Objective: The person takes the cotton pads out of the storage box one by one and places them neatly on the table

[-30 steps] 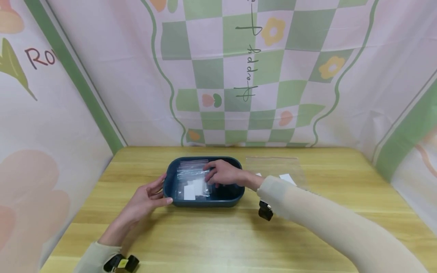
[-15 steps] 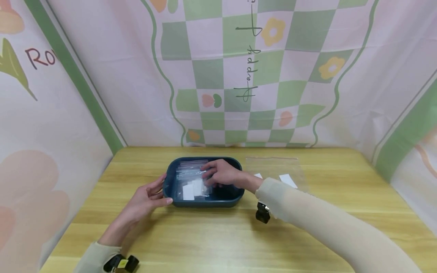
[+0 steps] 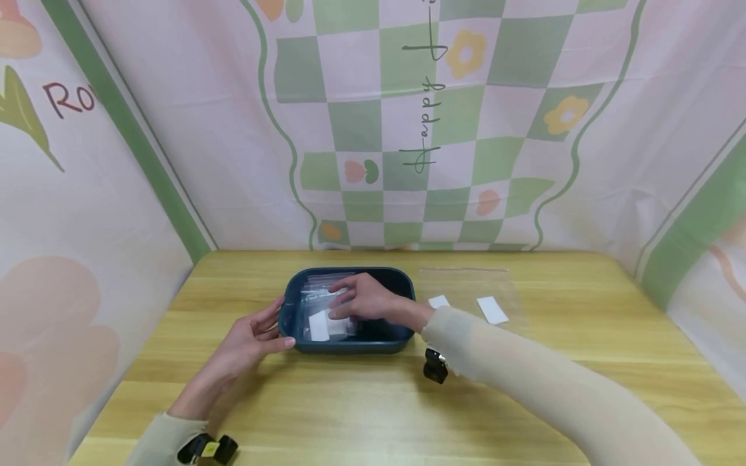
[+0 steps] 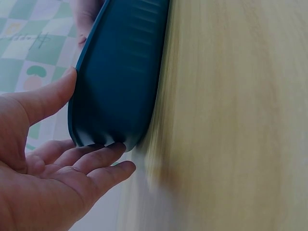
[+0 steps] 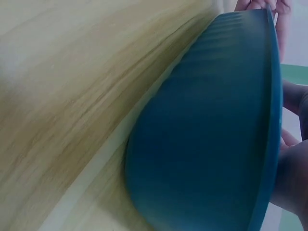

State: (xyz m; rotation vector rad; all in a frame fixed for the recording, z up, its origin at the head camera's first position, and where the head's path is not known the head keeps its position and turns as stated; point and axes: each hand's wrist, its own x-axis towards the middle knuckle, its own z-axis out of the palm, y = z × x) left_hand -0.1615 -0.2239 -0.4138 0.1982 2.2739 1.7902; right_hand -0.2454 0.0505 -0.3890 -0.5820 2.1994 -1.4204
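My left hand (image 3: 249, 343) holds the left end of a dark blue oblong bin (image 3: 355, 348). In the left wrist view, its thumb (image 4: 65, 89) lies at the bin's rim and its fingers (image 4: 98, 156) are against the rounded end. Inside the bin's left half lie several clear zip-lock bags (image 3: 319, 285), along with white cards (image 3: 318, 325). My right hand (image 3: 367, 299) reaches over them into the bin, its index finger apart from its thumb, palm down. The bin's wall hides most of that hand in the right wrist view.
To the bin's right, a larger clear zip-lock bag (image 3: 466, 281) lies flat on the wooden table (image 3: 361, 408). Two white cards show there, one (image 3: 492, 310) toward its right side and one (image 3: 439, 301) near the right forearm. A patterned cloth (image 3: 443, 213) hangs behind the table.
My right hand has moved left within the bin, and the white cards under it have shifted slightly left. The left hand and the bin have stayed in place.
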